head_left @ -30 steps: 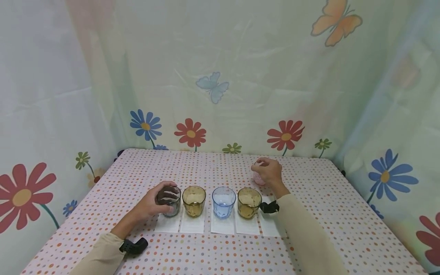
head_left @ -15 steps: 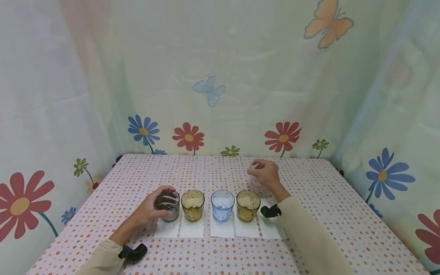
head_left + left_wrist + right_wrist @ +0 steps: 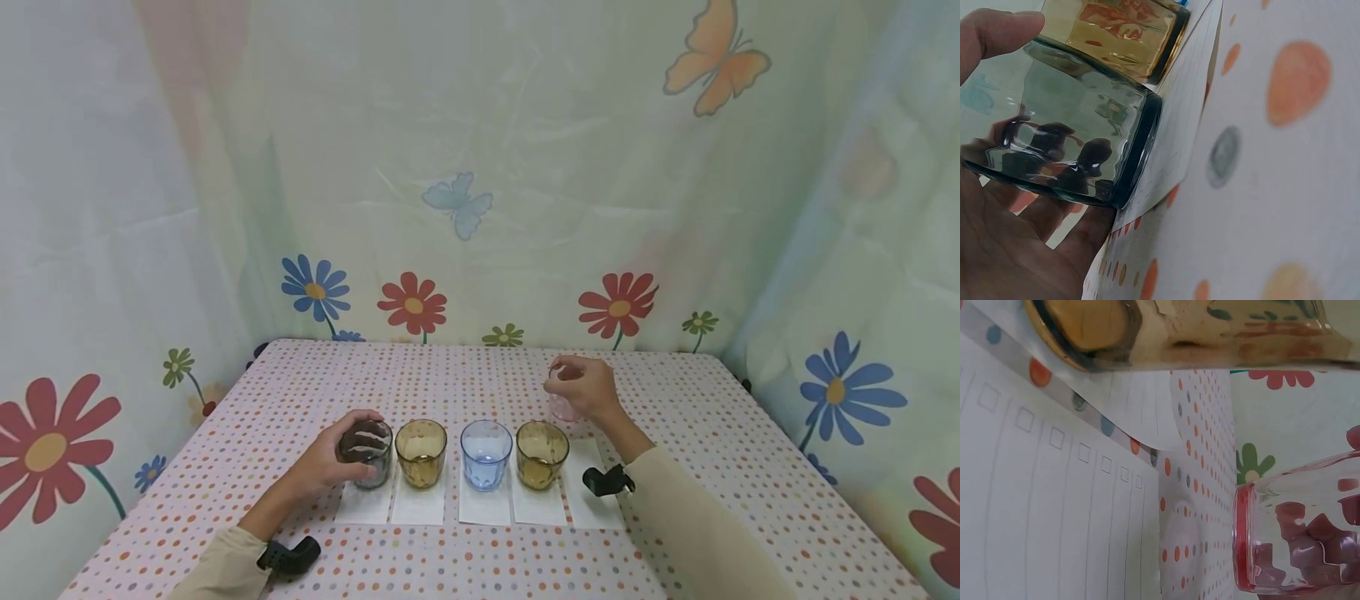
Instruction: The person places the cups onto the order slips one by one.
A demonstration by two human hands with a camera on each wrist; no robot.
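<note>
My left hand point(image 3: 330, 454) curls around a dark grey-green glass point(image 3: 381, 472) that stands on the leftmost paper sheet. In the left wrist view the thumb lies along one side of this glass point(image 3: 1079, 106) and the fingers spread around the other. With my right hand point(image 3: 594, 390) I hold a clear pink glass point(image 3: 564, 410) near its top, behind the rightmost paper sheet point(image 3: 596, 512). Its thick pink base point(image 3: 1243, 537) hangs over the dotted cloth in the right wrist view, with a gap beneath.
Between my hands stand an amber glass point(image 3: 422, 454), a blue glass point(image 3: 486, 456) and a second amber glass point(image 3: 542, 456), each on its own paper sheet. The right amber glass is close beside my right wrist. A dotted cloth point(image 3: 420, 562) covers the table; floral curtains point(image 3: 525, 208) surround it.
My right hand has brought the pink glass slightly nearer to the paper row, and its wrist has shifted rightward and toward me. The left hand stays around the grey-green glass. The head view has tilted slightly.
</note>
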